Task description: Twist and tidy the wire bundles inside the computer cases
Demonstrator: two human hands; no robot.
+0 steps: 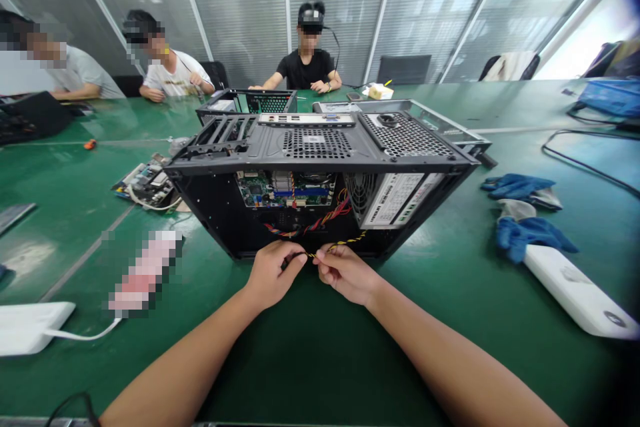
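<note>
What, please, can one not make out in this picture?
All in the head view:
Part of the twisted cable: covered by the left hand.
Fine print on the power supply: too small.
Screen of the phone-like slab: blurred by pixelation.
Far end of the white block wired to it: cut off by the left edge.

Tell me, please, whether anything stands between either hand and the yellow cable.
Nothing visible does: the left hand and right hand both pinch the yellow cable at the open side of the case. The red wires lie farther in, beyond the hands, not between.
</note>
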